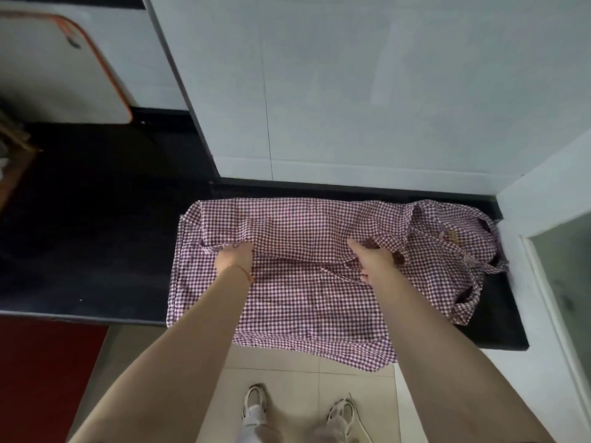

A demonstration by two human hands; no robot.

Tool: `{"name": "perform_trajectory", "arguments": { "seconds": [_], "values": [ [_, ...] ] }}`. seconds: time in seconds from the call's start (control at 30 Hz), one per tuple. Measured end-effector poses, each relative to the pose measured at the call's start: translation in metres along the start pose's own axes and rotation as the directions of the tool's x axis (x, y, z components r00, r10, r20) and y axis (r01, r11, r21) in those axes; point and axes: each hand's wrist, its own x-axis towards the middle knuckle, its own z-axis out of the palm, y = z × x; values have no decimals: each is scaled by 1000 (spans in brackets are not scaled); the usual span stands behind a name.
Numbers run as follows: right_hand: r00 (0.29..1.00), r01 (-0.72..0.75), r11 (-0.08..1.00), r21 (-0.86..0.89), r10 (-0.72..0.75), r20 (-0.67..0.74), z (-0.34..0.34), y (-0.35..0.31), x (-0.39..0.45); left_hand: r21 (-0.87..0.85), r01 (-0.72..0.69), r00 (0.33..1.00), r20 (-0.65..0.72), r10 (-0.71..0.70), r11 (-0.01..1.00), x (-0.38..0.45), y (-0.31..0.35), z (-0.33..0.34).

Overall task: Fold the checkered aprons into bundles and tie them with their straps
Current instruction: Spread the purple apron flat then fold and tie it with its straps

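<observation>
Purple-and-white checkered cotton apron [307, 282] spread on black stone counter [96, 238], long axis left to right, strap end [473, 282] bunched rightward, near hem draping over counter edge. Left hand [235, 259] fingers curled, gripping a fold near apron's left side. Right hand [372, 259] pinching a gathered fold near middle. Behind, white tiled wall [351, 91]; below, white sneakers [254, 407] on pale floor tiles.

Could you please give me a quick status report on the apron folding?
Left hand and right hand both gripping checkered apron. Apron half-folded on black counter, near edge overhanging. Straps loose at right, untied.
</observation>
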Motion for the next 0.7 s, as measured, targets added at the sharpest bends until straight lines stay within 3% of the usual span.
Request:
{"name": "perform_trajectory", "arguments": {
  "seconds": [0.07,0.17,0.33,0.43,0.5,0.6,0.7],
  "values": [
    [988,54,977,-208,-82,-128,1,14,-5,276,-111,994,21,109,955,-4,-10,3],
    [983,0,985,-173,-32,-183,0,22,-12,490,-113,993,39,107,864,-7,-24,5],
    [982,-2,998,-64,-10,-188,-1,15,-5,556,-162,985,48,163,815,4,-28,13],
    [995,-41,974,225,62,-84,-4,2,-7,383,-175,983,21,181,907,5,-15,14],
    [993,-118,885,450,99,65,-9,-20,-9,45,-99,995,14,99,994,8,4,13],
    [986,-149,798,584,77,146,-26,-67,-25,-411,57,979,201,30,910,-3,49,8],
    [983,-59,777,627,-65,172,-39,-105,-47,-580,31,964,232,129,814,-18,90,-2]
  ]
}}
